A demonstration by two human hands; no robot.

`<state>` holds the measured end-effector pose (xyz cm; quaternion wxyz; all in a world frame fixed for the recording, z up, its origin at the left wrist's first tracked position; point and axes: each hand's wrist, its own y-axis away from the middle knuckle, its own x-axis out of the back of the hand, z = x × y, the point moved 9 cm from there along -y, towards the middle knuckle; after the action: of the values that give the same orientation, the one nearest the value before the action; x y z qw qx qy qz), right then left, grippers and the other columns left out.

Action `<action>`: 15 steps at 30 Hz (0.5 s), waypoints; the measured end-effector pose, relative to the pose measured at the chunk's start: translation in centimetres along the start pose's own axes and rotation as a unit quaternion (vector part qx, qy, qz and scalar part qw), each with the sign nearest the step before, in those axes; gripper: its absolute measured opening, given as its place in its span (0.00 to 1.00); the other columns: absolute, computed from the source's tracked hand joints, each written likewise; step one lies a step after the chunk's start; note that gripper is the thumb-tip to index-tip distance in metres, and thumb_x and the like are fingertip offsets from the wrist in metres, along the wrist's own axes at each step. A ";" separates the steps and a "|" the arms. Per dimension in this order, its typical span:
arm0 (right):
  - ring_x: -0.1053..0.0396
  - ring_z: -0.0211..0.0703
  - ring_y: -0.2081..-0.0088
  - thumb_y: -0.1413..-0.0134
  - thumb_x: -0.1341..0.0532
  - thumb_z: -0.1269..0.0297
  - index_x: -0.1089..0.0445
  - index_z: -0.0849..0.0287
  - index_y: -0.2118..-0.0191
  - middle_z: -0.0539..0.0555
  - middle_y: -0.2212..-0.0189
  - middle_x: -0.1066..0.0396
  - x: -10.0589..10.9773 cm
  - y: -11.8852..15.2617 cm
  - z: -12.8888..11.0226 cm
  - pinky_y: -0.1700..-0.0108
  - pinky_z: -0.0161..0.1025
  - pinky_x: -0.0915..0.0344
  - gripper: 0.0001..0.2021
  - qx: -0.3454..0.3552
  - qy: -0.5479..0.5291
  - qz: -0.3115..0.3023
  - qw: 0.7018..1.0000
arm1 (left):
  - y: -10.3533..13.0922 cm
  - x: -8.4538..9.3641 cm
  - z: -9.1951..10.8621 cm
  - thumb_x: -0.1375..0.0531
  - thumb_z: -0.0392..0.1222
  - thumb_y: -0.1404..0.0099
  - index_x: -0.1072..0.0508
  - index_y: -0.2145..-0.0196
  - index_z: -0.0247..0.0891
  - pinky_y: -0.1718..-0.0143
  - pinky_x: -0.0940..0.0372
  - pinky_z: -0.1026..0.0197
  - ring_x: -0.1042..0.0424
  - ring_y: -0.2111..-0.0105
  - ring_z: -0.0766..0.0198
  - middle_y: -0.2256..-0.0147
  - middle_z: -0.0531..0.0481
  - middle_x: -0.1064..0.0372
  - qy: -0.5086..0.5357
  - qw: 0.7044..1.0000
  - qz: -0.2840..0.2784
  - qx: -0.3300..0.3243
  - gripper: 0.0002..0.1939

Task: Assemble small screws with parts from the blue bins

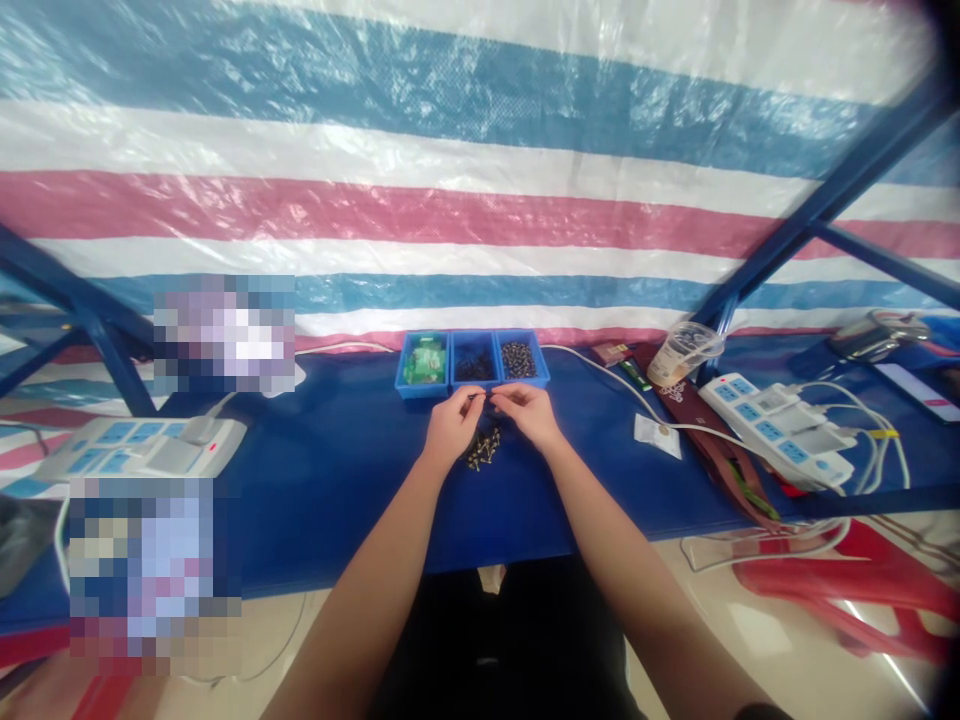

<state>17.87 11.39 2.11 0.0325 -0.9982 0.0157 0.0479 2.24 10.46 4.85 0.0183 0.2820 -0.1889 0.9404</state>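
Note:
Both hands are close together over the blue table, just in front of three joined blue bins. My left hand (453, 425) is closed in a pinch on something small and dark that I cannot make out. Facing it, my right hand (528, 412) also pinches, and what its fingertips hold is too small to name. Between and below the hands lies a pile of small brass-and-black parts (484, 449). The left bin holds green packets (426, 361), the middle one dark small pieces (475, 362), the right one many small metallic parts (518, 360).
Power strips lie at the left (142, 448) and right (776, 430), with white cables. A plastic cup (679, 355), a small white packet (658, 436) and a brown strap-like item are at the right. A striped sheet (480, 210) hangs behind the table (337, 480).

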 end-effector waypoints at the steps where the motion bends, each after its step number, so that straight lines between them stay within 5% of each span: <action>1: 0.28 0.40 0.73 0.61 0.29 0.54 0.23 0.58 0.66 0.53 0.71 0.24 -0.1 0.0 0.0 0.64 0.41 0.28 0.16 -0.002 -0.002 -0.002 1.000 | 0.0 0.0 0.0 0.47 0.49 0.32 0.26 0.58 0.40 0.72 0.43 0.66 0.40 0.79 0.70 0.80 0.57 0.39 -0.003 1.000 0.001 -0.002 0.14; 15: 0.27 0.40 0.72 0.59 0.29 0.55 0.24 0.58 0.64 0.52 0.71 0.23 -0.1 -0.2 0.6 0.63 0.41 0.28 0.16 0.012 -0.014 -0.012 1.000 | 0.0 0.0 -0.2 0.47 0.49 0.31 0.26 0.55 0.39 0.71 0.41 0.67 0.38 0.79 0.70 0.79 0.57 0.36 0.004 1.000 0.005 -0.003 0.16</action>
<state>17.76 11.66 1.53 0.0456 -0.9971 0.0037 0.0616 2.14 10.52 4.70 0.0150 0.2769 -0.1929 0.9412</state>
